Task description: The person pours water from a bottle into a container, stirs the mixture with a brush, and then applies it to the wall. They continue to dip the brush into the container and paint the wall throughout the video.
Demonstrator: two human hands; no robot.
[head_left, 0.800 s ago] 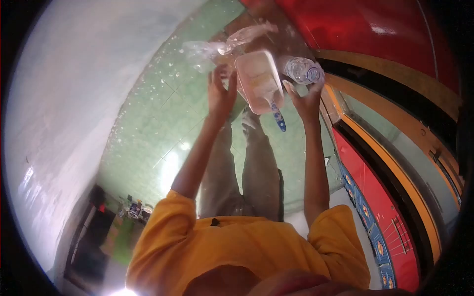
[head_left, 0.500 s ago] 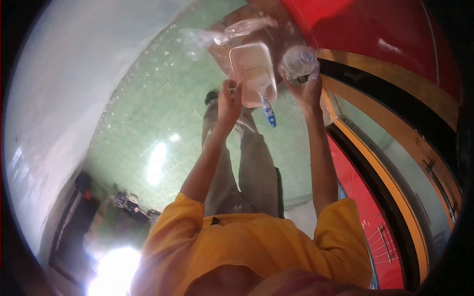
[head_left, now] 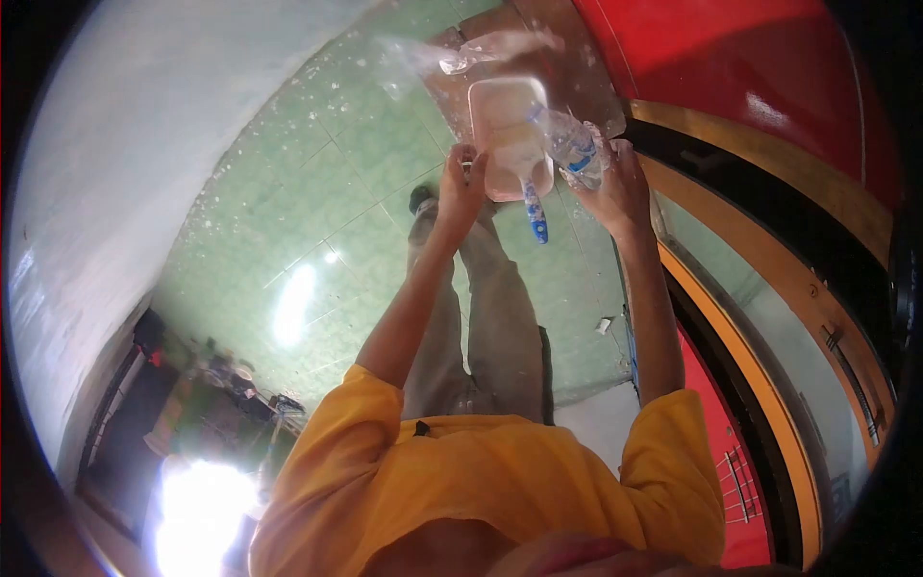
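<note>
In my right hand (head_left: 618, 188) is a clear plastic bottle (head_left: 575, 152) with a blue label. It is tilted, its narrow end pointing left over a white rectangular tray (head_left: 478, 106). A brush rests in the tray, its blue-and-white handle (head_left: 536, 213) sticking out over the near rim. My left hand (head_left: 465, 183) is beside the tray's left edge with its fingers curled together. Something small may be between those fingers, but I cannot make it out. Pale wet-looking material covers part of the tray's bottom.
Crumpled clear plastic (head_left: 471, 53) lies beyond the tray on a brown board (head_left: 500, 24). White specks dot the green tiled floor (head_left: 356, 250). A pale wall (head_left: 173, 125) rises at left; a red panel (head_left: 750, 77) and an orange-framed cabinet (head_left: 760, 337) stand at right.
My right hand has tipped the bottle, and its narrow end has swung left over the tray. My left hand stays by the tray's left edge.
</note>
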